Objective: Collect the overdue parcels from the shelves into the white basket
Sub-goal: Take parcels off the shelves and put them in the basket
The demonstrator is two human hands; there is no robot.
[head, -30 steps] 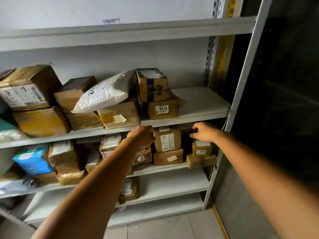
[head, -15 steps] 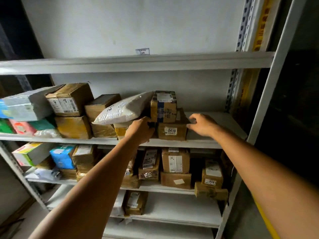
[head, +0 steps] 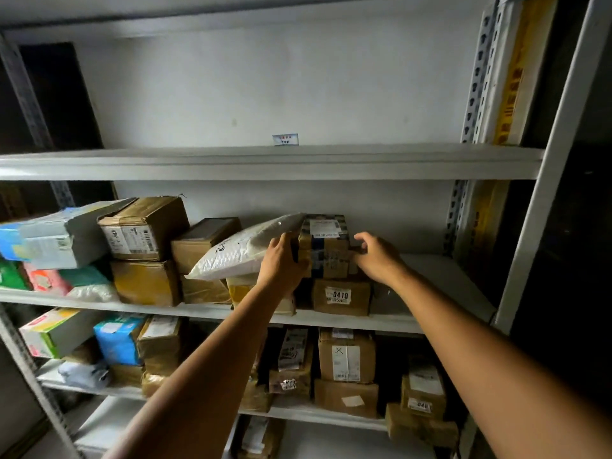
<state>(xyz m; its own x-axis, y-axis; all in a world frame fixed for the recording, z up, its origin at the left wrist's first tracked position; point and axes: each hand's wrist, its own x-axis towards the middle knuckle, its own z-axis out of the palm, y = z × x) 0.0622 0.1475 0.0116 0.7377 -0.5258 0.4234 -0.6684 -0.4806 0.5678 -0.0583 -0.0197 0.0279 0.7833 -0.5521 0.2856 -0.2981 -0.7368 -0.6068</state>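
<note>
The small taped parcel (head: 326,250) stands on the 0410 box (head: 341,294) on the middle shelf (head: 440,279), straight ahead and between my hands. My left hand (head: 281,260) grips its left edge, wedged against the leaning white mailer (head: 238,253). My right hand (head: 377,256) is spread, fingers curved, at its right side. It may be touching, but the dim light hides that. The left is nearer, and the parcel's long axis runs upright.

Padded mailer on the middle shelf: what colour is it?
The padded mailer is white, seen in the head view.
</note>
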